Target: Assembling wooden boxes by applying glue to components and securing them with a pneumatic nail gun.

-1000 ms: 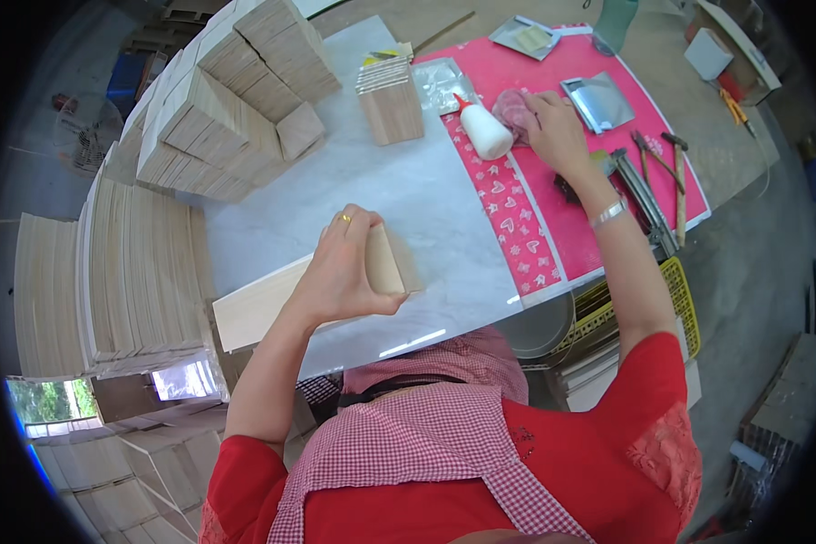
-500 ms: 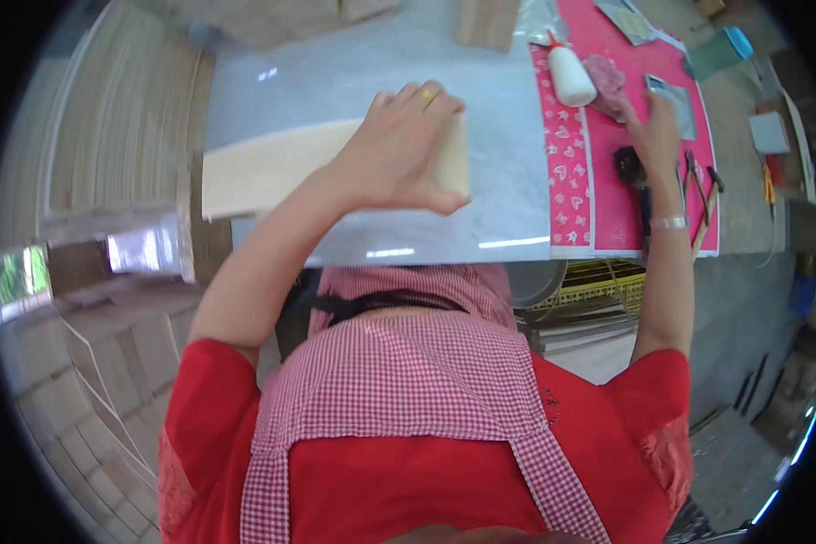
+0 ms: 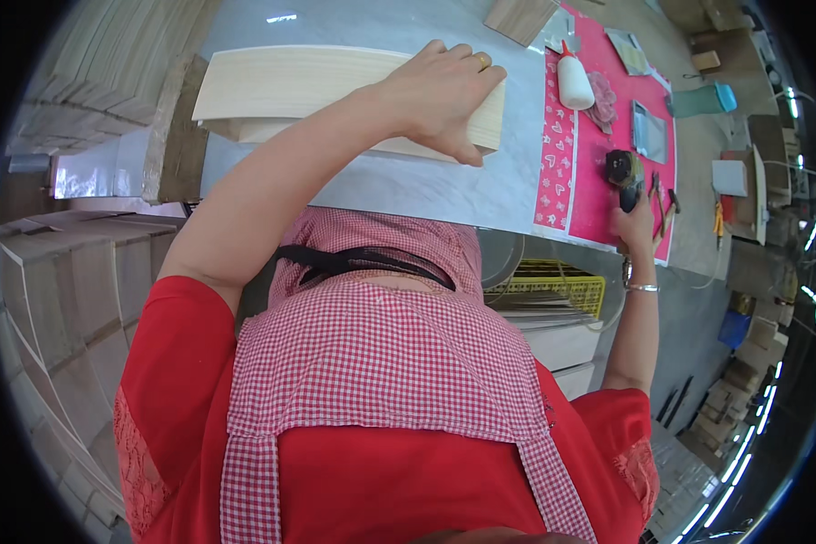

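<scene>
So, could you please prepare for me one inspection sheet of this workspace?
Surface: pale marbled table, pink printed mat at right.
Work things: long pale wooden box-like piece; apparently a black-headed nail or staple gun.
Clutter: white squeeze bottle, crumpled pink cloth.
Hands: left hand grips the piece's right end; right hand at the gun's handle, grip unclear.
Cables: thin pale line beside right forearm, perhaps a hose.
Surroundings: stacked wooden boards, yellow basket.

Downward head-height fisheye view over hands (image 3: pixel 446 96)
</scene>
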`<state>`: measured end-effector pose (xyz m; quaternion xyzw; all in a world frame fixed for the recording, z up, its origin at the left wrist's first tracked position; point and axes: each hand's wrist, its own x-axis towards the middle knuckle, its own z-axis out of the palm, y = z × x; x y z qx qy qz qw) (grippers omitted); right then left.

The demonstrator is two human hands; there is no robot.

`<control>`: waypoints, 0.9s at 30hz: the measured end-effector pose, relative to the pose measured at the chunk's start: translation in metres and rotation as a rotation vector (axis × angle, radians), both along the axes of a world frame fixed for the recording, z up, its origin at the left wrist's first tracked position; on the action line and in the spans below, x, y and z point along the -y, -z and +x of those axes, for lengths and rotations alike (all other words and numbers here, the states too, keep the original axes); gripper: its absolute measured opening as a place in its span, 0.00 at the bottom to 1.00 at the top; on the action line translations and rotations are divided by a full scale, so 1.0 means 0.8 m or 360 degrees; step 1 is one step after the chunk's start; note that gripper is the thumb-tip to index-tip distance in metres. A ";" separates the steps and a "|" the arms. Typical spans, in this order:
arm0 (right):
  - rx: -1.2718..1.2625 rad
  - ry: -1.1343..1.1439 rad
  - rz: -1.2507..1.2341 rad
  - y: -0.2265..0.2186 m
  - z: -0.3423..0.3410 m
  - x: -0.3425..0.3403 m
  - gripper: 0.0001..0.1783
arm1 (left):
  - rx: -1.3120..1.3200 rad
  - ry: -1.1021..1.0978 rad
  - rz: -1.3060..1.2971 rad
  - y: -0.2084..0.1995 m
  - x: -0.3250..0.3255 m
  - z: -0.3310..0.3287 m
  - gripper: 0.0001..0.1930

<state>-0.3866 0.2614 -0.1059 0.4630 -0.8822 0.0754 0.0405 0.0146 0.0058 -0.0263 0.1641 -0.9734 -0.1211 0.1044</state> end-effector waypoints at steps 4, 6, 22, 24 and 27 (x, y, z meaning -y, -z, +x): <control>0.0393 0.0215 0.0322 -0.092 0.039 0.043 0.20 | 0.0035 -0.0073 -0.0023 0.002 -0.005 0.002 0.46; 0.0562 0.0315 0.0439 -0.145 0.084 0.055 0.17 | 0.0103 -0.0113 -0.0009 -0.004 -0.006 0.001 0.45; 0.0956 -0.0887 0.0153 -0.259 0.259 0.100 0.23 | 0.0038 -0.0178 0.0121 -0.006 -0.011 0.006 0.41; 0.0989 -0.0864 0.0161 -0.260 0.259 0.101 0.23 | 0.0061 -0.0175 0.0137 -0.008 -0.011 0.006 0.41; 0.0928 -0.0871 0.0271 -0.265 0.260 0.106 0.22 | 0.0057 -0.0185 0.0126 -0.007 -0.011 0.006 0.41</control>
